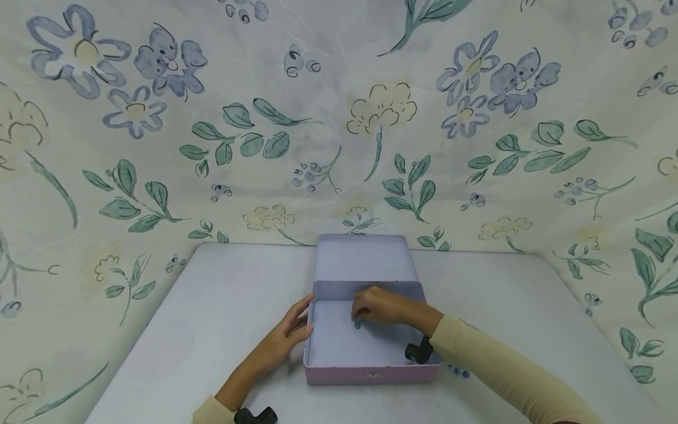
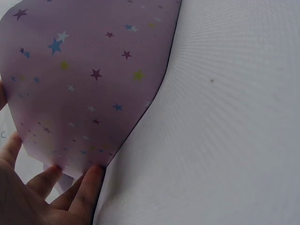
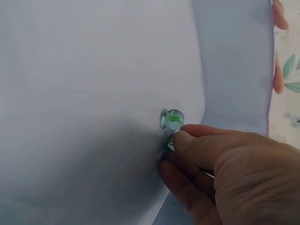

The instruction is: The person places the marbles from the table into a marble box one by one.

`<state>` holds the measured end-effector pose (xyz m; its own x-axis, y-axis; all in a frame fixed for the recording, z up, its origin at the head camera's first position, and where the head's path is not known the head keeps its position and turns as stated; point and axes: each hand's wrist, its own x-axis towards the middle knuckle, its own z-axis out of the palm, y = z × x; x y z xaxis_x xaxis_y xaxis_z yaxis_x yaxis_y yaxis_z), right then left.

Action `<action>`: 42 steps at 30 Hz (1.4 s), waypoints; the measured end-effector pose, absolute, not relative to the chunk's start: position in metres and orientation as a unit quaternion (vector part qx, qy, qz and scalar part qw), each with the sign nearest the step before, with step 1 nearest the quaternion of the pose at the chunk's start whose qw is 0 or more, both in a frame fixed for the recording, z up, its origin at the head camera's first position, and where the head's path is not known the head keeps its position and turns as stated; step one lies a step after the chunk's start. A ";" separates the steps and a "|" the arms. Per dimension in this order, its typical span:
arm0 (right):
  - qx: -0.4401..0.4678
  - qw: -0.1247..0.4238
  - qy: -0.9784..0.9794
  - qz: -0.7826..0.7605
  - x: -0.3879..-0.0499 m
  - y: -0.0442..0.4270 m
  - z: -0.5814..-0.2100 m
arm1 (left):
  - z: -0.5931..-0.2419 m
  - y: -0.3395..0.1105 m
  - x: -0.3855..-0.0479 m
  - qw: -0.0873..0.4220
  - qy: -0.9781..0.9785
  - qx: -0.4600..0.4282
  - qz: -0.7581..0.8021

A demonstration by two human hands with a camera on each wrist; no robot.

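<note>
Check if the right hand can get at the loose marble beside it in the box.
Probably yes: the right hand is inside the open box, right beside the loose marble, nothing visible blocking. It pinches another marble, though, which might hinder grasping.

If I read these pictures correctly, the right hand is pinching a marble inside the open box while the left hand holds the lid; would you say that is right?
Not quite: the left hand is not on the lid but touches the side of the box, as the head view shows. The right hand does pinch a marble inside the open box.
</note>
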<state>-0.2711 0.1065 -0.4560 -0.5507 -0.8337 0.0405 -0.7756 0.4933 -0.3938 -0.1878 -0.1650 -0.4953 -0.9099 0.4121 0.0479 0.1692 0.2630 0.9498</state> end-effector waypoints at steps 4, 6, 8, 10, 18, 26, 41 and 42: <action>-0.468 0.078 0.860 -0.188 -0.271 0.107 -0.457 | -0.496 -0.165 -0.188 0.107 0.787 0.184 0.580; -0.467 0.077 0.861 -0.188 -0.271 0.107 -0.457 | -0.495 -0.165 -0.188 0.107 0.786 0.186 0.580; -0.466 0.078 0.861 -0.187 -0.270 0.107 -0.457 | -0.495 -0.165 -0.188 0.108 0.785 0.188 0.580; -0.465 0.078 0.862 -0.186 -0.270 0.107 -0.457 | -0.495 -0.165 -0.188 0.107 0.784 0.190 0.581; -0.457 0.077 0.868 -0.179 -0.271 0.106 -0.455 | -0.493 -0.165 -0.188 0.109 0.784 0.189 0.582; -0.442 0.082 0.874 -0.186 -0.270 0.107 -0.450 | -0.494 -0.164 -0.188 0.109 0.784 0.189 0.582; -0.422 0.085 0.869 -0.243 -0.276 0.118 -0.426 | -0.494 -0.164 -0.187 0.103 0.786 0.189 0.580; -0.425 0.083 0.867 -0.246 -0.276 0.120 -0.423 | -0.494 -0.164 -0.187 0.103 0.786 0.190 0.579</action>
<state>-0.2755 0.1199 -0.4229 -0.6258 -0.7772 0.0659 -0.6958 0.5181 -0.4974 -0.1872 -0.1642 -0.4938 -0.9069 0.4173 0.0576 0.1788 0.2576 0.9495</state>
